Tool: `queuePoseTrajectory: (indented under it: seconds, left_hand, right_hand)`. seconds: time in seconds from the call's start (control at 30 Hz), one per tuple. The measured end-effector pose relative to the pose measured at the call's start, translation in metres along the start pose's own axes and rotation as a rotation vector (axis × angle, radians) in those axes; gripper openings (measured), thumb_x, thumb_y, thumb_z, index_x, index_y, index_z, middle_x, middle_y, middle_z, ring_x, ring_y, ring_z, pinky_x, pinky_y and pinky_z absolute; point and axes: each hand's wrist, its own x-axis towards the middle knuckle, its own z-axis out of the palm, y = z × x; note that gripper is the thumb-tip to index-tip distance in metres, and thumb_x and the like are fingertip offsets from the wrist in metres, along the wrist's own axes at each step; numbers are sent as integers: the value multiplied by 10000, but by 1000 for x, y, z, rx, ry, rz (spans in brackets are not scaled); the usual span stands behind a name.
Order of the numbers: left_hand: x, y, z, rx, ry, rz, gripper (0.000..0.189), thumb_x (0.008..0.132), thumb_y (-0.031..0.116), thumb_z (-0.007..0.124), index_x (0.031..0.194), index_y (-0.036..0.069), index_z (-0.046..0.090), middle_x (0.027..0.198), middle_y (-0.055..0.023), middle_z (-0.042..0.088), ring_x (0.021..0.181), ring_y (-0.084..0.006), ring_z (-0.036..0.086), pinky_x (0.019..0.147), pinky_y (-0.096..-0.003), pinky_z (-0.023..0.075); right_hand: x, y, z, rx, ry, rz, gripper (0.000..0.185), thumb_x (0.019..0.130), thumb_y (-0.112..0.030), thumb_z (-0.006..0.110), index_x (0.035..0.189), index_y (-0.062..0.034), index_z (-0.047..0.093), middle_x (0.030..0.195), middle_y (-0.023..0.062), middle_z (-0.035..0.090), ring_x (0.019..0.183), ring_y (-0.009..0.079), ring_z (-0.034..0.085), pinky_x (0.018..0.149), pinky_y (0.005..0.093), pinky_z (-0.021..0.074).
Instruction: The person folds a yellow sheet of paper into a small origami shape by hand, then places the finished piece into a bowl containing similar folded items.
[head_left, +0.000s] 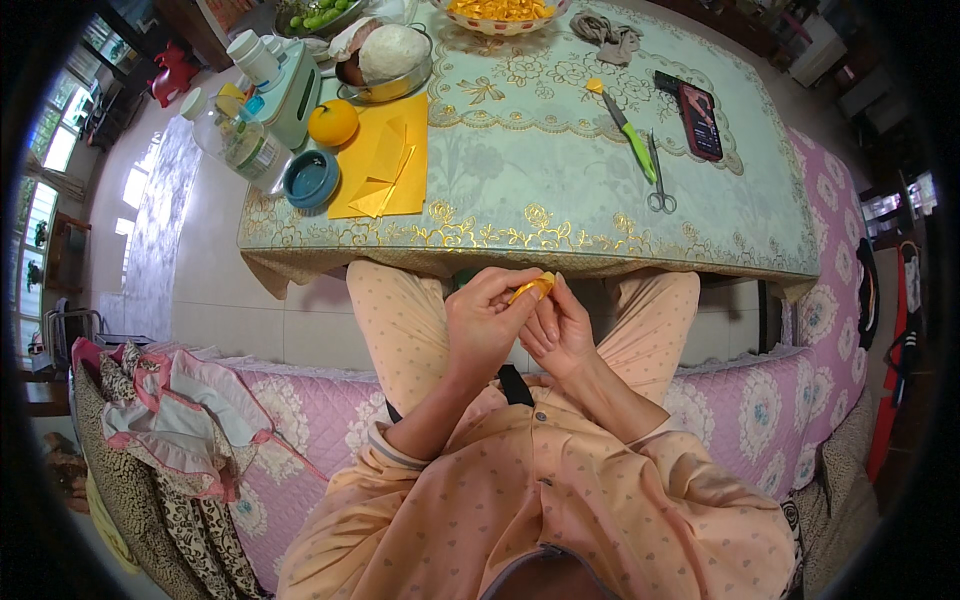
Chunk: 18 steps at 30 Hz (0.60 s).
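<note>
Between my two hands, above my lap and just in front of the table edge, is a small folded piece of gold paper (541, 285). My left hand (487, 304) pinches it between thumb and fingers. My right hand (559, 326) grips its other side with the thumb, its remaining fingers loosely curled. Part of the paper is hidden by my fingers. Flat gold paper sheets (412, 161) lie on the table to the left, with several loose creased pieces on top. A glass bowl (501, 28) full of folded gold paper pieces stands at the far side.
On the cloth-covered table (517, 172) lie a green-handled knife (636, 150), scissors (657, 180) and a phone (699, 120). A blue round dish (311, 180), an orange fruit (333, 123), a plastic bottle (244, 146) and a metal pot (397, 82) stand at the left.
</note>
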Motion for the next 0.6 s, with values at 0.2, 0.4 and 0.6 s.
queuePoseTrajectory:
  seconds: [0.2, 0.4, 0.6]
  left_hand:
    - [-1, -2, -1, -13, -19, 7, 175, 753, -45, 591, 927, -48, 609, 854, -68, 583, 698, -80, 553, 618, -180, 442]
    - [0, -2, -1, -41, -24, -12, 161, 754, -40, 592, 913, -45, 615, 846, -63, 573, 707, -80, 548, 625, -181, 442]
    - [2, -2, -3, 42, -6, -13, 132, 756, -19, 592, 883, -37, 623, 816, -49, 563, 695, -74, 532, 609, -184, 430]
  right_hand:
    - [1, -3, 0, -33, -8, 50, 561, 911, -367, 324, 425, -92, 387, 354, 19, 330, 288, 129, 321, 296, 223, 277]
    - [-1, -8, 1, -18, 31, 91, 537, 909, -350, 333, 439, -96, 395, 363, 17, 332, 293, 131, 305, 306, 232, 273]
    - [0, -13, 1, 56, 78, 153, 425, 903, -315, 354, 565, -76, 446, 410, 11, 344, 341, 118, 304, 333, 230, 278]
